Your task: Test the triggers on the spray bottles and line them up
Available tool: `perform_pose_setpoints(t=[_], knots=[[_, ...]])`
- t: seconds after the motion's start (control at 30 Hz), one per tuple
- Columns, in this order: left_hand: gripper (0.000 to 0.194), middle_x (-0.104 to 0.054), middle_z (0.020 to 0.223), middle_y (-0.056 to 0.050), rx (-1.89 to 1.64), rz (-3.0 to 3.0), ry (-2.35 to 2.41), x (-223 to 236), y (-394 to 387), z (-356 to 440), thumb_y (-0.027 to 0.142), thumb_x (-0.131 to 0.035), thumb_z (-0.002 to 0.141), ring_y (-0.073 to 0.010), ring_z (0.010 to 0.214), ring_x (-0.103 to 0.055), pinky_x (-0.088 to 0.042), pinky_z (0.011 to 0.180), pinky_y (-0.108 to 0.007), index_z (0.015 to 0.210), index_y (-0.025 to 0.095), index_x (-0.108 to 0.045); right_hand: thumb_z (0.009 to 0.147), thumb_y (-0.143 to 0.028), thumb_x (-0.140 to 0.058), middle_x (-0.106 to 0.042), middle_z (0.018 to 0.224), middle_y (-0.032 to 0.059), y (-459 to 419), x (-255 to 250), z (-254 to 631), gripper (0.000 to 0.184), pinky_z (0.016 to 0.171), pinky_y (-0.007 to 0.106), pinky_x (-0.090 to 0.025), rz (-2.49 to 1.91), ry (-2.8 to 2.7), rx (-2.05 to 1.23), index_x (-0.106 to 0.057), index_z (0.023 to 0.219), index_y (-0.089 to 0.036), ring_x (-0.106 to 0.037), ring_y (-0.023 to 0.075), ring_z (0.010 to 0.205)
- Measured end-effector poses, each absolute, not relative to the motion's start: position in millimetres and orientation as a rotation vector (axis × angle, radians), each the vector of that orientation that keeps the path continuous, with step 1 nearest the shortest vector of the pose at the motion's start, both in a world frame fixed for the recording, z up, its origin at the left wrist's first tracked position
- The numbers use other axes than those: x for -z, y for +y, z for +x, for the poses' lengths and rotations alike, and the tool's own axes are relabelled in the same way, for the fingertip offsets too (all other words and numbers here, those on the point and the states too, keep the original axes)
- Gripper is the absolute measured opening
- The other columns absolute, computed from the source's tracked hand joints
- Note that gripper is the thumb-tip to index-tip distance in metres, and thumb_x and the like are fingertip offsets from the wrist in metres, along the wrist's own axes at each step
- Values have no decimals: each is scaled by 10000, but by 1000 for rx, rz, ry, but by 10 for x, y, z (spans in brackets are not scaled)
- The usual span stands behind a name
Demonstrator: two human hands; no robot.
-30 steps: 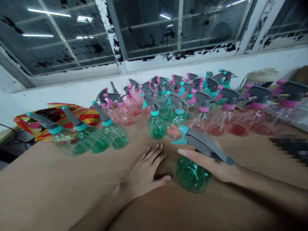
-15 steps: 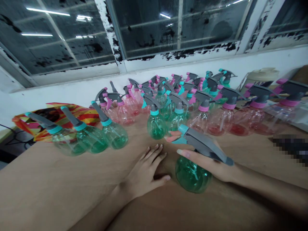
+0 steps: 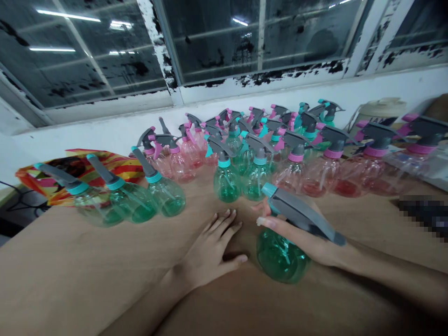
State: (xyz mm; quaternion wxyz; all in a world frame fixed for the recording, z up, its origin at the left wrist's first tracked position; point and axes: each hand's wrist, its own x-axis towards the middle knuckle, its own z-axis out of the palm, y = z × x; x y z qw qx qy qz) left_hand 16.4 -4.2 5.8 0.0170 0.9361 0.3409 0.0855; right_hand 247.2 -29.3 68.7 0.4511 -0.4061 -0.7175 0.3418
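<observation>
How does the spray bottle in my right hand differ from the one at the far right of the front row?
The held bottle has a green body and teal nozzle; the far-right bottle has a pinkish body and pink nozzle. The held bottle is gripped by the right hand; no hand touches the far-right bottle. Both have gray spray heads.

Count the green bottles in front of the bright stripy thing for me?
3. The left bottle, the middle bottle and the right bottle, which is closest to the left hand. I can't see any hidden there.
</observation>
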Motion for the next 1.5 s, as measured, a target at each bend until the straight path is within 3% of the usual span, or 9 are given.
perform_pose_setpoints(t=[0.2, 0.3, 0.4, 0.57, 0.87, 1.07, 1.3, 1.4, 1.5], knots=[[709, -302, 1490, -119, -238, 2898, 1068, -63, -40, 169, 608, -450, 881, -267, 1377, -241, -217, 1113, -468, 1421, 170, -311, 834, -427, -581, -623, 724, -14, -301, -727, 2472, 186, 582, 308, -488, -972, -1777, -847, -575, 803, -244, -558, 134, 533], [703, -308, 1486, -130, -211, 2896, 1078, -82, -44, 178, 607, -460, 876, -267, 1375, -249, -212, 1118, -460, 1395, 145, -356, 828, -377, -601, -684, 912, 11, -304, -757, 2464, 142, 691, 334, -536, -914, -1766, -858, -614, 924, -274, -653, 184, 744], [693, -290, 1494, -125, -212, 2889, 1075, -105, -51, 185, 593, -469, 880, -265, 1380, -232, -207, 1121, -459, 1398, 148, -349, 824, -344, -609, -689, 1001, 25, -316, -763, 2453, 188, 814, 371, -528, -913, -1732, -812, -620, 1005, -294, -652, 219, 922], [688, -281, 1497, -124, -206, 2881, 1076, -133, -60, 193, 593, -459, 885, -262, 1381, -230, -212, 1118, -462, 1399, 151, -349, 838, -346, -578, -665, 832, 25, -333, -745, 2458, 84, 725, 365, -535, -987, -1763, -745, -625, 845, -277, -653, 215, 787], [683, -283, 1497, -119, -210, 2900, 1064, -113, -52, 189, 581, -468, 887, -253, 1385, -221, -209, 1121, -463, 1405, 157, -333, 840, -338, -585, -661, 813, 15, -352, -731, 2471, 86, 697, 355, -531, -973, -1742, -800, -619, 877, -268, -648, 197, 741], [680, -298, 1490, -124, -224, 2896, 1065, -115, -53, 180, 578, -472, 886, -262, 1380, -233, -219, 1116, -466, 1400, 152, -342, 832, -309, -605, -681, 1070, 26, -338, -731, 2457, 251, 953, 381, -465, -910, -1716, -846, -620, 1081, -279, -615, 212, 1055], [675, -369, 1456, -126, -244, 2907, 1071, -89, -50, 178, 591, -466, 881, -269, 1354, -298, -239, 1106, -476, 1391, 164, -355, 843, -385, -580, -693, 894, 9, -333, -728, 2475, 174, 650, 320, -541, -949, -1739, -871, -621, 966, -269, -653, 171, 705], [691, -354, 1463, -130, -226, 2910, 1072, -79, -49, 174, 603, -450, 884, -269, 1359, -287, -236, 1109, -469, 1396, 151, -348, 850, -431, -558, -654, 731, -13, -342, -727, 2465, 189, 594, 305, -517, -965, -1756, -849, -623, 888, -257, -602, 145, 568], [689, -325, 1480, -119, -234, 2908, 1064, -74, -46, 170, 600, -448, 887, -263, 1376, -246, -218, 1116, -467, 1403, 157, -337, 863, -421, -545, -638, 706, -16, -363, -731, 2458, 199, 576, 280, -499, -1000, -1757, -787, -620, 810, -244, -594, 136, 574]])
